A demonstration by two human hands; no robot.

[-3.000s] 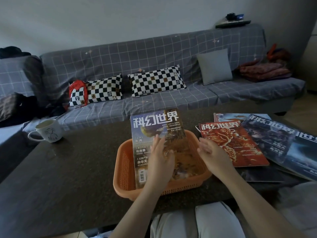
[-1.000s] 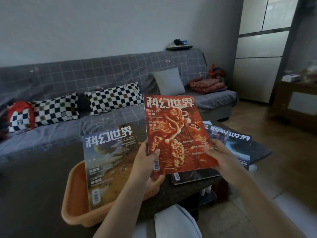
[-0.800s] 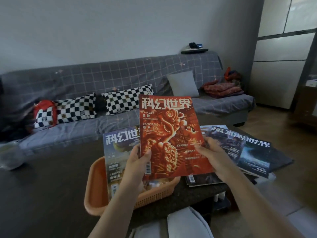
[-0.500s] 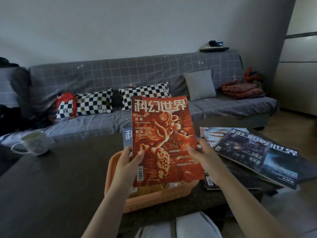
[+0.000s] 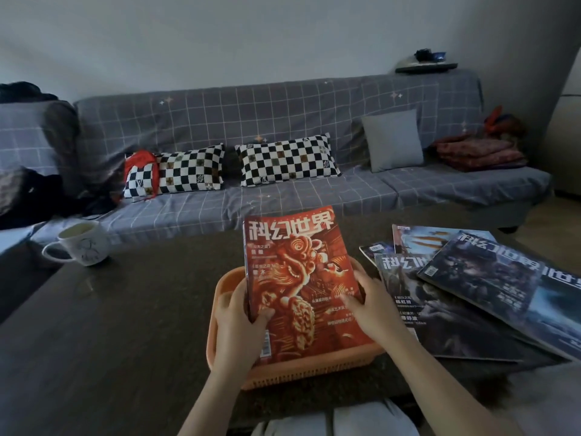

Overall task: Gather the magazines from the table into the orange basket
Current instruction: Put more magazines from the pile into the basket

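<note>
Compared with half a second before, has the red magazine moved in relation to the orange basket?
Yes. The red magazine has come down toward the orange basket: its lower edge now sits inside the rim, with the left hand and right hand on it.

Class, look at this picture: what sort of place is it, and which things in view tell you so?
Most likely a home living room: a sofa with cushions faces a low table bearing a mug and magazines.

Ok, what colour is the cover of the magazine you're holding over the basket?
Red-orange, with white title lettering, on the magazine; the head view shows it.
</note>
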